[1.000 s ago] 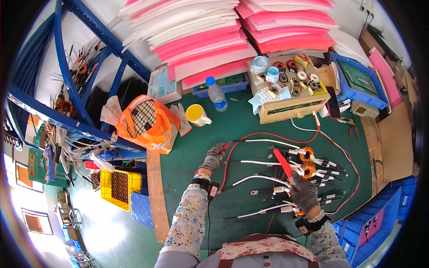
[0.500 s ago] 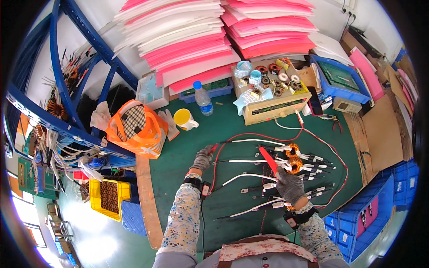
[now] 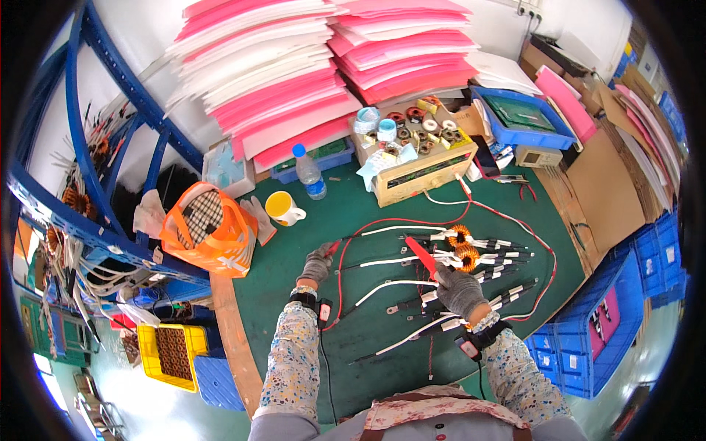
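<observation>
My left hand [image 3: 316, 266], in a grey knit glove, is closed round a red test clip [image 3: 334, 248] beside the dark tip of a white-sleeved lead [image 3: 382, 230]. A second red test clip [image 3: 421, 256], longer in view, is gripped by my gloved right hand [image 3: 460, 292], its tip pointing up and left over the leads. Close to that hand lie copper-wound ring coils, an upper one [image 3: 460, 235] and a lower one [image 3: 466, 258], with white leads and black-sleeved ends spread to both sides. Whether either clip bites a lead end is too small to tell.
A beige bench meter [image 3: 423, 178] topped with small coils stands at the back, its red cable [image 3: 390, 220] looping over the green mat. Nearby are a yellow mug [image 3: 280, 209], a water bottle [image 3: 310, 176] and an orange bag [image 3: 209, 234]. Blue crates [image 3: 588, 338] stand at the right.
The whole view has swung, so most bench things sit further left in the picture. Both hands keep about the same place relative to the coils and leads, still holding the clips.
</observation>
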The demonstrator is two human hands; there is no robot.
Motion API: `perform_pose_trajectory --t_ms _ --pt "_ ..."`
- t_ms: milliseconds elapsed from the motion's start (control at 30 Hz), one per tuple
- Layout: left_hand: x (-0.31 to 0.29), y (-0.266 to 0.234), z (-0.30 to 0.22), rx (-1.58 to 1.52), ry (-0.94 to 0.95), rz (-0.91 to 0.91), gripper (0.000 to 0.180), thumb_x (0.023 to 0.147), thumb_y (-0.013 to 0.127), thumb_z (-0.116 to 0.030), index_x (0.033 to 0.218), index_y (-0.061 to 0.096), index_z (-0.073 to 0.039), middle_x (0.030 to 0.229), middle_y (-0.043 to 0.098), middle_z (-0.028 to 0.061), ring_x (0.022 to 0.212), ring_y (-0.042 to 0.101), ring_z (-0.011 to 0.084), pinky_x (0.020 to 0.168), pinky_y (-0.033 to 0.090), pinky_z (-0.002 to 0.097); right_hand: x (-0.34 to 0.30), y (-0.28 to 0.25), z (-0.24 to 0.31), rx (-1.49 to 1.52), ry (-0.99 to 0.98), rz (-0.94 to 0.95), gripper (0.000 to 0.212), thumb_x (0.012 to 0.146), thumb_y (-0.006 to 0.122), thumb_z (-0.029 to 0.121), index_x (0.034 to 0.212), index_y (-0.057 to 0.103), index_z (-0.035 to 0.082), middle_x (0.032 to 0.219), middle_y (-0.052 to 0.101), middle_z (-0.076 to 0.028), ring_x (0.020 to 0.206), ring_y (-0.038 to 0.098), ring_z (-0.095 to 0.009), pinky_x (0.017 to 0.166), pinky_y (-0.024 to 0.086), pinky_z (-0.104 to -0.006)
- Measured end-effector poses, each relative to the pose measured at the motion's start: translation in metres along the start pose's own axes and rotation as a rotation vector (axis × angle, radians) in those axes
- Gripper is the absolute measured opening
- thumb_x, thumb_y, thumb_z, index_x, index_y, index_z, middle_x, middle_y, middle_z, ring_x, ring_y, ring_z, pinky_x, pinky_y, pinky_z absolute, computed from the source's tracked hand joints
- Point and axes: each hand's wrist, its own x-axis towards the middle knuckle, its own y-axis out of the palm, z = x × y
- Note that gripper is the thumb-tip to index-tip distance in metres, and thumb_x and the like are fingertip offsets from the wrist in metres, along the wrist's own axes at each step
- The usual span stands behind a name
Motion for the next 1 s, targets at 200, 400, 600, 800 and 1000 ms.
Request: perform_pose_trajectory --t_ms 200,400,600,800,1000 --pt "0.001 -0.014 -0.026 0.009 -0.062 0.096 0.038 0.080 0.051 -0.011 0.118 0.051 -0.010 0.104 0.058 0.0188 0.097 0.057 0.0309 0.082 0.045 0.0340 0.000 0.005 0.000 0.009 0.034 -0.003 0.055 0.077 0.051 0.025 0.128 0.037 0.012 0.081 0.059 -0.016 0.078 0.058 -0.032 0.072 0.044 -0.0439" --pt "0.004 -0.018 -0.030 0.093 -0.070 0.121 0.041 0.080 0.052 -0.011 0.120 0.049 -0.009 0.105 0.059 0.0171 0.096 0.057 0.0263 0.083 0.043 0.0301 0.003 0.002 0.004 0.054 0.065 0.017 0.050 0.079 0.048 0.023 0.126 0.039 0.009 0.083 0.060 -0.016 0.079 0.059 -0.032 0.072 0.045 -0.0427" --pt "0.007 -0.015 0.002 0.094 -0.006 0.073 0.040 0.080 0.052 -0.011 0.119 0.050 -0.010 0.100 0.060 0.0174 0.092 0.058 0.0271 0.080 0.045 0.0314 -0.002 0.012 0.012 0.073 0.035 -0.049 0.048 0.079 0.048 0.021 0.125 0.042 0.008 0.079 0.060 -0.016 0.076 0.059 -0.031 0.070 0.045 -0.0420" --pt "0.011 -0.010 -0.003 0.097 -0.017 0.076 0.037 0.079 0.052 -0.014 0.116 0.052 -0.012 0.105 0.058 0.0191 0.100 0.054 0.0351 0.083 0.045 0.0368 -0.002 0.004 0.007 0.094 0.060 -0.008 0.049 0.079 0.048 0.021 0.126 0.041 0.008 0.082 0.060 -0.017 0.078 0.059 -0.031 0.072 0.045 -0.0412" --pt "0.010 -0.013 -0.004 0.083 0.011 0.060 0.038 0.079 0.052 -0.013 0.117 0.051 -0.013 0.102 0.059 0.0199 0.096 0.057 0.0343 0.080 0.046 0.0369 0.000 0.005 0.003 0.092 0.035 -0.023 0.047 0.079 0.048 0.021 0.124 0.043 0.007 0.081 0.060 -0.016 0.077 0.059 -0.032 0.072 0.044 -0.0420"
